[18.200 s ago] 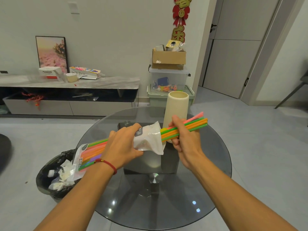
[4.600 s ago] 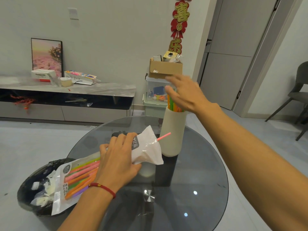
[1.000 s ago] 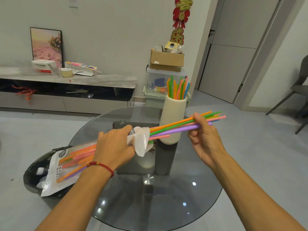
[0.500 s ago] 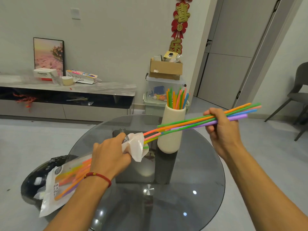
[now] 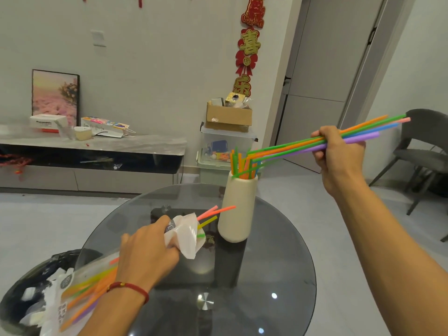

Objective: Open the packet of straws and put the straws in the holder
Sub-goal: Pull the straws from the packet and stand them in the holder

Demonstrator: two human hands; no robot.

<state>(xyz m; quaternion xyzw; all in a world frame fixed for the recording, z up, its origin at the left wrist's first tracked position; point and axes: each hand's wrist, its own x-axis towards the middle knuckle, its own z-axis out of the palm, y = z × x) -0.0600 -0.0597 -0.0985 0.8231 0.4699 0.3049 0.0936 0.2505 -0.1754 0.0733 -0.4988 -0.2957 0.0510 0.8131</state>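
Note:
My left hand grips the clear straw packet near its torn white mouth, low over the glass table. Several coloured straws remain inside it, and a few pink, yellow and green tips poke out of the mouth. My right hand is raised at the right and grips a bundle of straws, orange, green, blue and purple. The bundle's free ends hang just above the cream holder, which stands upright on the table with several straws standing in it.
A black-lined waste bin with white scraps sits at the lower left, beside the table. Behind are a low TV cabinet, stacked plastic bins with a cardboard box, and a grey chair at the right.
My right hand has pulled the bundle fully out of the packet and lifted it up and to the right. A few straw tips now stick out of the packet's mouth.

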